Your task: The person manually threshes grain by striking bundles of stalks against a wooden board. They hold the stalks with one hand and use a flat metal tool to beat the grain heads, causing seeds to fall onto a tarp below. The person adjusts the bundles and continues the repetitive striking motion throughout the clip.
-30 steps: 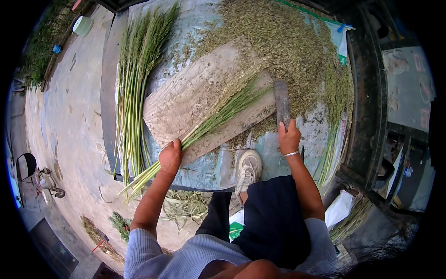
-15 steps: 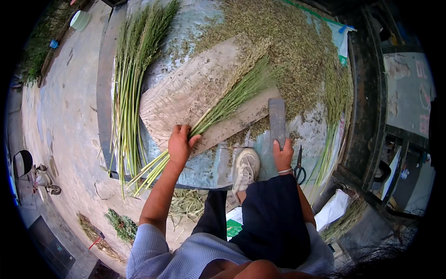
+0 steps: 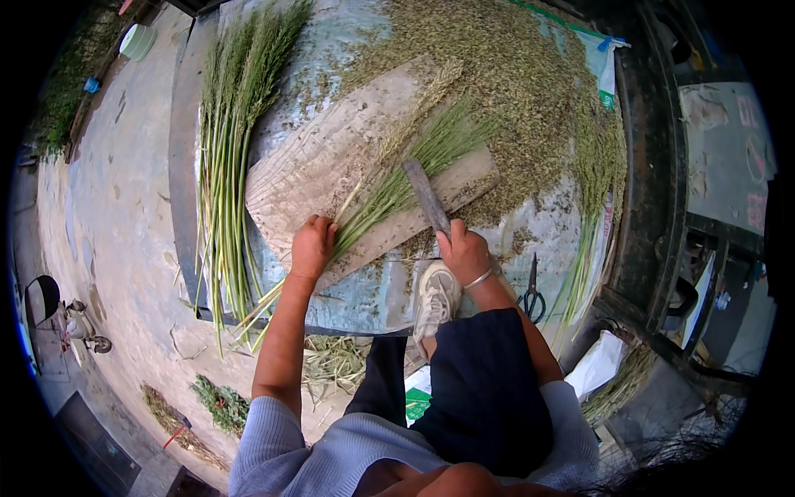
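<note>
My left hand (image 3: 313, 246) is closed round the stalks of a small bunch of green broom grass (image 3: 389, 192). Its feathery heads fan out toward the upper right over a worn wooden board (image 3: 306, 157), and the cut ends stick out below my hand. In my right hand (image 3: 465, 255) is the lower end of a flat, dark, narrow bar (image 3: 426, 195), maybe a scraper or blade. The bar's far end lies at or just above the right side of the bunch; contact is unclear. A pale yellowish seed head (image 3: 431, 89) runs along the bunch's upper side.
Loose seed and chaff (image 3: 505, 74) cover much of the sheet. A larger grass bundle (image 3: 240, 124) lies at the left, threshed-looking stalks (image 3: 592, 182) at the right. Black scissors (image 3: 532, 290) rest right of my hand. My shoe (image 3: 437, 294) stands on the board's near side.
My right hand has swung left and up with the dark bar, which now tilts left and reaches the bunch. My left hand has shifted slightly left, still gripping the stalks.
</note>
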Available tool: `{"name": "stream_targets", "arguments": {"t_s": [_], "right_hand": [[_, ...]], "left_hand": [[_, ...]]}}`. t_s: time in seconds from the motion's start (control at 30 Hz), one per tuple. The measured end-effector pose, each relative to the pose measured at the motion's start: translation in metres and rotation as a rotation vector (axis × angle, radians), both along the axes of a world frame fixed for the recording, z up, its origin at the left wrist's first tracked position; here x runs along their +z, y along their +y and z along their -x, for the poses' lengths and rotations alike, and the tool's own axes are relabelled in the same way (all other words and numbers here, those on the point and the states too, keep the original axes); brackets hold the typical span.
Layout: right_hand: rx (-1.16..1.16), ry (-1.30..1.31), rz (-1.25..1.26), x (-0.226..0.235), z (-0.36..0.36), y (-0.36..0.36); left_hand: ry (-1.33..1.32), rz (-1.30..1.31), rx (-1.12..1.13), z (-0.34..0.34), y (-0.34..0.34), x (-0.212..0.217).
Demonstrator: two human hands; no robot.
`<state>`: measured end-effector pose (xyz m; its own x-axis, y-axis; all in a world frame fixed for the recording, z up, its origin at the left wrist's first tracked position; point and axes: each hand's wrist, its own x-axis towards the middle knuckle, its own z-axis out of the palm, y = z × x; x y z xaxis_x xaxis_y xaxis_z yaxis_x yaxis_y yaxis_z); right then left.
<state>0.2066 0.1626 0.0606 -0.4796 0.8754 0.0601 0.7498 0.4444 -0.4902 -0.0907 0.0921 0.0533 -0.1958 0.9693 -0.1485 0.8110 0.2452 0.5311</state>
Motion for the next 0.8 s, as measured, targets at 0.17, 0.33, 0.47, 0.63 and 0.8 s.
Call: {"name": "stream_targets", "arguments": {"t_s": [0.17,0.33,0.47,0.63,0.8], "right_hand": [[-0.029,-0.032,0.088,-0.019,0.001,-0.007],[-0.059,-0.002,0.102,-0.025,0.005,-0.012],[-0.067,-0.023,0.089,-0.028,0.005,-0.012],[-0.062,-0.026,0.06,-0.036,0.004,-0.015],[-0.065,-0.034,0.055,-0.039,0.004,-0.017]], "left_hand": [[-0.048,-0.031,-0.062,0.029,-0.018,0.003],[0.105,0.016,-0.043,0.033,-0.065,0.006],[0.227,-0.023,-0.047,0.019,-0.077,0.011],[0.319,0.086,-0.016,-0.009,-0.068,0.021],[0.139,0.231,0.022,0.002,-0.069,-0.001]]}}
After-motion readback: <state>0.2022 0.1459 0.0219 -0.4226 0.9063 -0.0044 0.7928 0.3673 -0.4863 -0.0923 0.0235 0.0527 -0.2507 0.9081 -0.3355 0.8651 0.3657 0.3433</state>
